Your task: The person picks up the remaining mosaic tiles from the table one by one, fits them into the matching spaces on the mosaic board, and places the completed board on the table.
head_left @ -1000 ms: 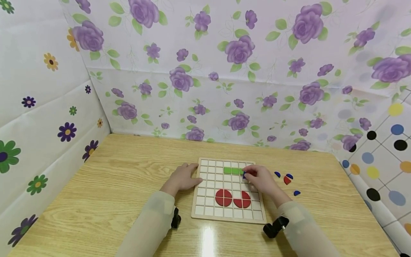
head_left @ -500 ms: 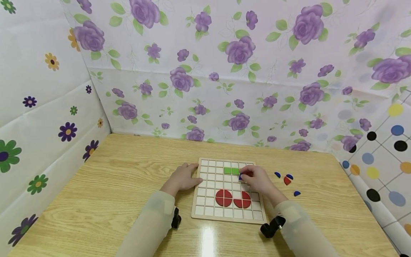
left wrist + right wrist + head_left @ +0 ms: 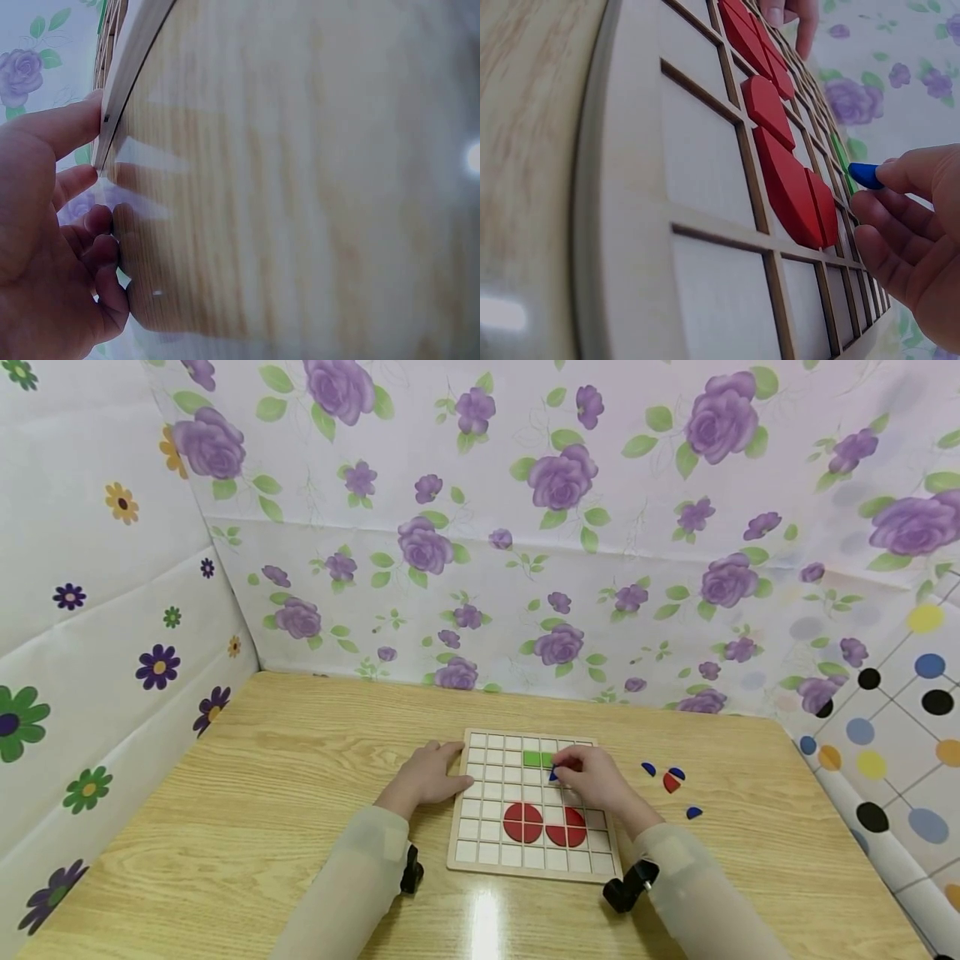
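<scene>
A wooden grid board (image 3: 480, 860) with white cells lies on the table. My right hand (image 3: 596, 777) pinches a small blue rounded piece (image 3: 865, 175) between thumb and fingertips, close over the board beside the green squares (image 3: 532, 758). Its fingers cover part of the green row in the head view. Red quarter pieces form a full circle (image 3: 522, 822) on the board, and three more form most of another circle (image 3: 573, 836). At the board's left edge, my left hand (image 3: 427, 775) rests with thumb (image 3: 75, 124) and index finger against the frame; its other fingers are loosely bent.
To the right of the board lie loose pieces: a blue one (image 3: 648, 768), another blue one (image 3: 677, 772) beside a red quarter (image 3: 671, 783), and a blue one (image 3: 694, 812) nearer me. Flowered cloth (image 3: 480, 568) hangs behind the wooden table (image 3: 337, 718).
My right hand has moved left over the board with the blue piece, now covering a green square that was visible earlier. The left hand stays at the board's edge.
</scene>
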A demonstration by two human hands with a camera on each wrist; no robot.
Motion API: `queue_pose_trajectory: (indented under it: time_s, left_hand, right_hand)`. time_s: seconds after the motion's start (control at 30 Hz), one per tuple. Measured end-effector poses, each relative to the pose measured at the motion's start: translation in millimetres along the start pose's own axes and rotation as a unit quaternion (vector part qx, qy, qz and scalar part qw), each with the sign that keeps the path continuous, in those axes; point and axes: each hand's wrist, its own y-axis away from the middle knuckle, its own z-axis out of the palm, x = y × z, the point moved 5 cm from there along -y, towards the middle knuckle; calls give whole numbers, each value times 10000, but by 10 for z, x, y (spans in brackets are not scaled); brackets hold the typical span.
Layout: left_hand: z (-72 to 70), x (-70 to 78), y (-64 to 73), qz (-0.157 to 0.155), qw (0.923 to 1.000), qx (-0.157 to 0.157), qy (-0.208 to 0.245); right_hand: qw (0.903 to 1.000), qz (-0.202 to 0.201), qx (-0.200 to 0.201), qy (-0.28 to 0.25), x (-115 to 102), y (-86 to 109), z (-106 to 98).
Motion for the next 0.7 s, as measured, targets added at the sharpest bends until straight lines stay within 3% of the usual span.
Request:
queue_pose_trajectory:
  time_s: [0.2,0.7]
  left_hand:
    - [7,-8,-5,4,10000,-18,-1]
    - [18,-21,-18,-34,10000,9,45]
  right_hand:
    - [9999,93,-65,40,-1,-37,55]
    - [9994,-100,-163,278,-132,-112,171]
